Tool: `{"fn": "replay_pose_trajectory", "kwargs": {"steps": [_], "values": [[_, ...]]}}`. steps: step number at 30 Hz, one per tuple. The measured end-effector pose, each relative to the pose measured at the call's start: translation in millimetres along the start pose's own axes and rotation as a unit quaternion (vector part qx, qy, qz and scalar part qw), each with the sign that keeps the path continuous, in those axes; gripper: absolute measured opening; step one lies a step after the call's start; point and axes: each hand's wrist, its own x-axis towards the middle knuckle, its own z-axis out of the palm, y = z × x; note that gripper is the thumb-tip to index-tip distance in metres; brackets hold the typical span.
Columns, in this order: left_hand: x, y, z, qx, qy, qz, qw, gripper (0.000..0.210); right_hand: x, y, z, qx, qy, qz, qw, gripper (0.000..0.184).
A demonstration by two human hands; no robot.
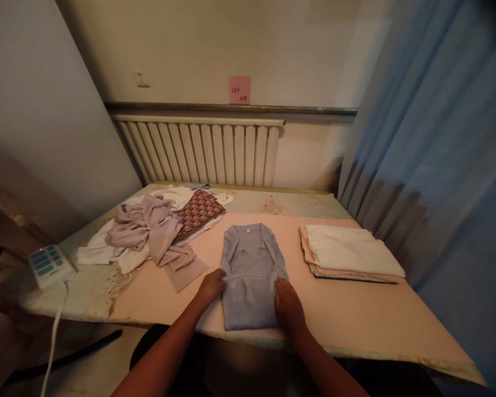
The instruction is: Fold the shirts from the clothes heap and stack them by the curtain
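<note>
A blue-grey ribbed shirt [250, 298] lies folded into a long narrow shape on the pink cloth, its collar toward the wall. My left hand [212, 286] is closed at the shirt's left side, fingers curled on its edge. At the right side, a little lower than the middle, my right hand [288, 302] grips the opposite edge. Both thumbs rest near the top layer; the other fingertips are partly hidden by the fabric and the hands.
A loose heap of clothes [146, 226] lies at the left, with a patterned red-and-black piece [199, 212]. Folded garments [351, 251] are stacked at the right. A white power strip [52, 266] with a cord sits at the left corner. A radiator [206, 151] and blue curtain [430, 154] border the table.
</note>
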Motion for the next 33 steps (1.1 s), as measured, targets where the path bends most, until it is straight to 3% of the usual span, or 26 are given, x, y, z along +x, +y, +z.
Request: {"fn": "replay_pose_trajectory", "kwargs": {"steps": [5, 16, 21, 25, 33], "values": [[-3, 5, -5.0, 0.039, -0.025, 0.031, 0.998, 0.020, 1, -1, -2, 0.001, 0.004, -0.003, 1.000, 0.040], [16, 8, -3.2, 0.076, -0.108, 0.031, 0.991, 0.013, 0, 1, 0, -0.003, 0.005, -0.001, 1.000, 0.039], [17, 7, -3.1, -0.002, -0.144, 0.002, 0.990, 0.018, 0, 0, 0, 0.005, 0.006, 0.002, 1.000, 0.038], [10, 7, -8.5, -0.105, -0.162, 0.020, 0.981, 0.024, 1, -2, -2, 0.013, 0.014, 0.006, 1.000, 0.039], [-1, 0, -5.6, -0.263, -0.099, 0.020, 0.959, 0.025, 0, -1, -3, 0.002, -0.002, 0.006, 1.000, 0.039]]}}
